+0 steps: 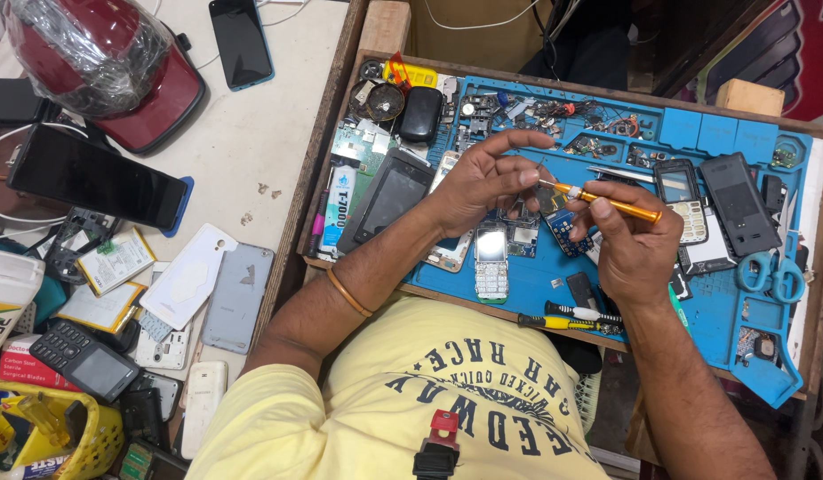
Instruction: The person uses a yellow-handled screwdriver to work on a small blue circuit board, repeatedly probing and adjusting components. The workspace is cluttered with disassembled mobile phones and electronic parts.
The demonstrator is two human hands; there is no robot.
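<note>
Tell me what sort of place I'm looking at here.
Most likely a mobile phone repair bench. A blue work mat holds opened keypad phones and loose parts, the right hand holds an orange screwdriver whose tip the left hand pinches, and spare phones crowd the side table.

The right hand [634,244] hides part of a circuit board [567,233]. The yellow basket [51,436] is cut off at the edge.

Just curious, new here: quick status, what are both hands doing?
Right hand grips orange screwdriver. Left hand pinches its tip. Small phone on blue mat below.
</note>
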